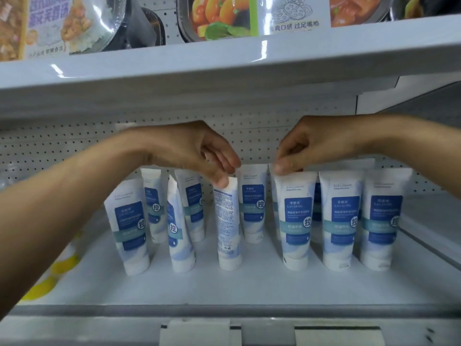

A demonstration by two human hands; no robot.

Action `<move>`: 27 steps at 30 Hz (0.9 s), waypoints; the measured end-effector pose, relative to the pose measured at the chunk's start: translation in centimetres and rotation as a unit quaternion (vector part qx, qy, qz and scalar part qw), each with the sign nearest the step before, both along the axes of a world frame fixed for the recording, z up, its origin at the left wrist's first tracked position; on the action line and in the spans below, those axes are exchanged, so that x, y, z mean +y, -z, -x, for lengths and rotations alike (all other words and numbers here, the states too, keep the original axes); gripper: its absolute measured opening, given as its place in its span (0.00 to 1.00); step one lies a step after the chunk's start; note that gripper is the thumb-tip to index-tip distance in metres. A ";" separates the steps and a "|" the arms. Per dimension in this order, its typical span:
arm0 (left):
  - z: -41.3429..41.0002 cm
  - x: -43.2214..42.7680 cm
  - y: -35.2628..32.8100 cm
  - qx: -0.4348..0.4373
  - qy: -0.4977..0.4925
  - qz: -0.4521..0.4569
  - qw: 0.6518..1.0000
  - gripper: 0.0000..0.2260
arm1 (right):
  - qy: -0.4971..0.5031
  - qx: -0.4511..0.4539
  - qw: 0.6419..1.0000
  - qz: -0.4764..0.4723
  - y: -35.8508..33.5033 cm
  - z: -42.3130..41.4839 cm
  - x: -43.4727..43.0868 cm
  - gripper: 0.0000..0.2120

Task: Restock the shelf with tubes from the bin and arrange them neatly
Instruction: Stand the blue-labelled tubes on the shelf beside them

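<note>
White shop shelf [249, 283] with a perforated panel [74, 146] behind it, seen from the head of the person stocking it. About a dozen blue-and-white tubes [340, 216] stand cap-down in loose rows. Near the middle, one backward tube [228, 221] shows its small-print side; positions below are given from it.

The left hand [197, 151] pinches the flat top edge of the backward tube between thumb and fingers. To its right, the right hand [309, 146] pinches the top edge of a front-row tube [296, 221], which faces forward. Just to its left stands a leaning tube [178, 228] (tilted, and close to its neighbours). The bin is out of view.

Likely risk: each tube balances on a small cap and is gripped only at the top. A quick twist to turn the label forward could tip the backward tube. It might then knock the leaning tube and topple the row behind.
</note>
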State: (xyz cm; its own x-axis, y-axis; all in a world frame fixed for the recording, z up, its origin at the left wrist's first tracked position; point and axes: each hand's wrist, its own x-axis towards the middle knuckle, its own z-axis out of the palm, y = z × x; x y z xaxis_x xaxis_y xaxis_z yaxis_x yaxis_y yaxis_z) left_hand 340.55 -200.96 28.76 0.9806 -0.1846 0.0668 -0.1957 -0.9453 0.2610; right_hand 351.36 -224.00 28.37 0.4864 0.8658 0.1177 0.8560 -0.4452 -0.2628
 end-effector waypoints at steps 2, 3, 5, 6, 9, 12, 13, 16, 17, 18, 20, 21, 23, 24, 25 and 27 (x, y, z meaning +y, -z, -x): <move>-0.1 -0.3 1.0 0.024 -0.008 -0.038 0.999 0.19 | 0.014 0.000 0.999 0.053 0.5 0.7 0.2 0.20; -0.2 -0.5 1.5 0.027 -0.004 -0.042 0.999 0.16 | 0.019 0.000 0.998 0.064 0.8 0.9 0.3 0.15; -0.5 -1.0 2.2 0.017 0.006 -0.042 0.999 0.11 | 0.022 -0.002 0.997 0.067 1.3 0.9 0.5 0.08; -0.7 -1.1 2.4 0.008 0.008 -0.041 0.999 0.10 | 0.022 -0.005 0.997 0.068 1.5 1.0 0.5 0.06; -0.8 -1.4 2.7 -0.006 0.011 -0.033 0.999 0.08 | 0.028 -0.009 0.997 0.068 1.8 1.1 0.6 0.05; -0.6 -1.6 2.8 0.012 0.021 -0.022 0.999 0.09 | 0.030 -0.004 0.998 0.064 1.9 1.1 0.5 0.05; -0.5 -1.6 2.7 0.013 0.026 -0.024 0.999 0.10 | 0.030 -0.004 0.998 0.063 1.9 1.1 0.5 0.05; -0.3 -1.6 2.3 -0.002 0.023 -0.027 0.999 0.18 | 0.031 -0.002 0.998 0.062 2.0 1.2 0.4 0.04; -0.2 -1.6 2.3 0.000 0.018 -0.020 1.000 0.19 | 0.031 -0.003 0.998 0.062 2.0 1.3 0.4 0.04; -0.1 -1.6 2.3 0.008 0.016 -0.003 1.000 0.19 | 0.030 -0.005 0.998 0.062 2.0 1.3 0.4 0.04; 0.0 -1.8 2.5 0.034 0.010 0.054 0.998 0.18 | 0.027 -0.010 0.998 0.061 1.9 1.3 0.4 0.04; 0.0 -2.0 2.7 0.041 0.003 0.086 0.995 0.19 | 0.026 -0.013 0.998 0.059 1.9 1.3 0.4 0.05; -0.1 -2.1 3.0 0.044 -0.012 0.167 0.985 0.17 | 0.025 -0.015 0.998 0.058 2.0 1.3 0.4 0.05; 0.0 -2.3 2.9 0.045 -0.024 0.192 0.980 0.13 | 0.024 -0.012 0.998 0.058 2.0 1.2 0.4 0.05; 0.0 -2.4 2.8 0.044 -0.030 0.189 0.981 0.12 | 0.023 -0.009 0.998 0.058 2.0 1.2 0.4 0.05; 0.1 -2.2 2.8 0.026 -0.013 0.092 0.995 0.17 | 0.019 -0.003 0.998 0.059 2.0 1.2 0.3 0.04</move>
